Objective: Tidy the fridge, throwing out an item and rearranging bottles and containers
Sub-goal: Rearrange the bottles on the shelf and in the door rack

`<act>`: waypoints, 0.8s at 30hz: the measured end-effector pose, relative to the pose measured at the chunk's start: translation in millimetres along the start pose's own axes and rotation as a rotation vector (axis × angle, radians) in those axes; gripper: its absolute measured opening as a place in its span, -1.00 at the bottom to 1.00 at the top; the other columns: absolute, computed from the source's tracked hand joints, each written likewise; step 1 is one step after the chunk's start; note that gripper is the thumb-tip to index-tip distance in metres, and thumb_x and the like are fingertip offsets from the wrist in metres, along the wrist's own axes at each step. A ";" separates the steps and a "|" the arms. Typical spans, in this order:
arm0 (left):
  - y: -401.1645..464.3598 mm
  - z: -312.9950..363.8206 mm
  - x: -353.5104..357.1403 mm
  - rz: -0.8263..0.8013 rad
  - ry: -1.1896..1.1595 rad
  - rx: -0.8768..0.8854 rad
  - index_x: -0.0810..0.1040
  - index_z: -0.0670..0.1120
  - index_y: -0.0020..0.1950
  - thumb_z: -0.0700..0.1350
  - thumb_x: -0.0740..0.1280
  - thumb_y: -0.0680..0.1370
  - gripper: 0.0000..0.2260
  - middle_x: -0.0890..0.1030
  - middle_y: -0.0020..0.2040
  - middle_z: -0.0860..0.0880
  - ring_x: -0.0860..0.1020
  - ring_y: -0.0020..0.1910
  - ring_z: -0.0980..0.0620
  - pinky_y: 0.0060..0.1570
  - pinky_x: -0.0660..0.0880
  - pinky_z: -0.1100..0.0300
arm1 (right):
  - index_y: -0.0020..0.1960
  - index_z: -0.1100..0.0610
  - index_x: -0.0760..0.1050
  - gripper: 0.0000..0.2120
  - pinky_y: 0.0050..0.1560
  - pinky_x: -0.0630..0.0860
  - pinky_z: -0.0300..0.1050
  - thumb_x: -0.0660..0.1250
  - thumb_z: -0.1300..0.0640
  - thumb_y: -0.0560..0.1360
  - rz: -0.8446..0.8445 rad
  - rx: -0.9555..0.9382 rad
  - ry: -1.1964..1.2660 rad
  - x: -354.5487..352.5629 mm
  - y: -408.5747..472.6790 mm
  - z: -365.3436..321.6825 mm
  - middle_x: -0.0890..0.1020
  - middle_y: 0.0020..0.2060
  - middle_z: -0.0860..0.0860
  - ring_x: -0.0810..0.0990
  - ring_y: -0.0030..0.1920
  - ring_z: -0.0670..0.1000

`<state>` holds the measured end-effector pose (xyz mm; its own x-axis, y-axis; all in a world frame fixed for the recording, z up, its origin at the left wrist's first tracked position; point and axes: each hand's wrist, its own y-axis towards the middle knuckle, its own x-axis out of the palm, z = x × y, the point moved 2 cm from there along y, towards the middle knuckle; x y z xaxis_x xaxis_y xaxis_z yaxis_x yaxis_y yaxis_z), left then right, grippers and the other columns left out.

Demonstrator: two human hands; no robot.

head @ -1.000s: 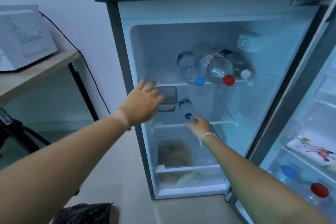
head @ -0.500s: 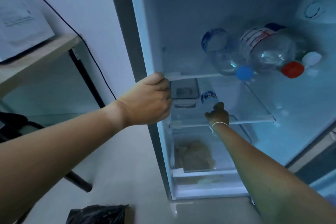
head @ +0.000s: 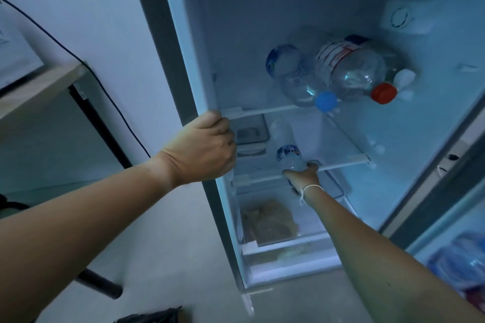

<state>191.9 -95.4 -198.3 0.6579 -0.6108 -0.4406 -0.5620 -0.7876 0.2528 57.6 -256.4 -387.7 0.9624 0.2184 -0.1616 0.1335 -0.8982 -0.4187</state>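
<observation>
The open fridge (head: 262, 21) fills the view. My left hand (head: 204, 149) is closed around the fridge's left front edge at the level of the upper glass shelf (head: 262, 110). My right hand (head: 304, 174) reaches to the middle shelf (head: 341, 139) and grips a small clear water bottle (head: 287, 156) lying there on its side. On the upper shelf lie three bottles: one with a blue cap (head: 296, 78), a larger one with a red cap (head: 351, 71), and one with a white cap (head: 404, 78) behind. A dark lidded container (head: 250, 132) sits at the middle shelf's left.
The bottom drawer (head: 288, 241) holds a brownish bagged item (head: 267, 220). The fridge door (head: 456, 257) with bottles stands open at right. A wooden table (head: 31, 92) with a white appliance and a black cable is at left. A black bag (head: 152, 316) lies on the floor.
My left hand went from open in the air to closed on the fridge's left edge. My right hand closed on the small bottle on the middle shelf. The camera moved closer.
</observation>
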 end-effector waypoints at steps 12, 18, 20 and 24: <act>-1.7 1.6 -18.7 -0.111 -0.024 -0.038 0.39 -0.03 -0.58 -0.17 0.21 0.36 -0.72 0.18 -0.53 -0.01 0.18 -0.42 -0.03 -0.16 0.21 0.11 | -0.18 0.30 0.31 -0.84 -0.35 0.64 0.02 0.00 0.35 0.53 -0.299 0.264 0.633 -46.2 -80.2 28.9 0.41 -0.22 0.20 0.50 -0.24 0.25; -6.1 8.8 -29.2 -0.314 -0.052 -0.003 0.55 -0.04 -0.54 -0.17 0.26 0.31 -0.78 0.55 -0.53 -0.02 0.50 -0.40 -0.06 -0.02 0.27 0.08 | -0.15 0.31 0.34 -0.86 -0.54 0.61 -0.09 0.02 0.40 0.49 -0.244 0.235 0.583 -89.5 -144.9 50.5 0.43 -0.24 0.22 0.63 -0.54 0.18; -6.3 15.2 -37.7 -0.390 -0.091 -0.028 0.63 0.00 -0.30 -0.15 0.23 0.43 -0.79 0.67 -0.28 0.00 0.56 -0.19 -0.06 0.16 0.30 0.07 | -0.16 0.30 0.34 -0.85 -0.52 0.60 -0.10 0.02 0.39 0.50 -0.216 0.235 0.581 -107.8 -170.9 60.1 0.43 -0.25 0.21 0.60 -0.38 0.22; 1.0 29.5 -69.9 -0.448 -0.171 -0.175 0.62 0.02 -0.04 -0.10 0.10 0.55 -0.71 0.68 -0.03 0.03 0.55 0.05 -0.04 0.23 0.30 0.05 | 0.08 0.36 0.28 -0.81 -0.50 0.60 -0.10 0.02 0.40 0.48 -0.146 0.234 0.514 -146.6 -214.8 79.2 0.44 -0.27 0.21 0.53 -0.27 0.23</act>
<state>130.6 -51.1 -192.6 0.7151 -0.1996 -0.6699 -0.1419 -0.9799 0.1405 -130.9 -65.2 -344.9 0.9369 0.0679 0.3430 0.2740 -0.7517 -0.5998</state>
